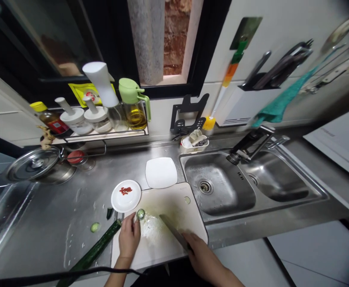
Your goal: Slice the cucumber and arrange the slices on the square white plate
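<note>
Left hand point(129, 235) over left part of cutting board point(162, 249), fingertips at short cucumber piece point(140, 214) near board's far left corner; can't tell if it's pinched. Right hand point(196, 251) closed around handle of knife point(174, 231), near board's right edge; blade angles over middle of board, toward its far side. Hands well apart from each other.

Long cucumber point(95, 251) slants from board's left edge, down and left toward near edge of steel bench point(81, 207). Dark green offcut point(109, 213) and pale green slice point(95, 227) on bench, left of board. Another slice point(187, 200) on board, near far right corner. Middle of board wet, greenish.

Round white plate point(116, 200) with red bits point(125, 191) at board's far left corner. Squarish white plate point(161, 172) at board's far edge. Double sink point(219, 183) right of board. Lidded pot point(57, 171) toward bench's far left corner, red-topped jar point(80, 158) beside it. Rack point(111, 136) with bottles and jars above bench's far edge. Black cable point(102, 270) crosses in front of left forearm.
</note>
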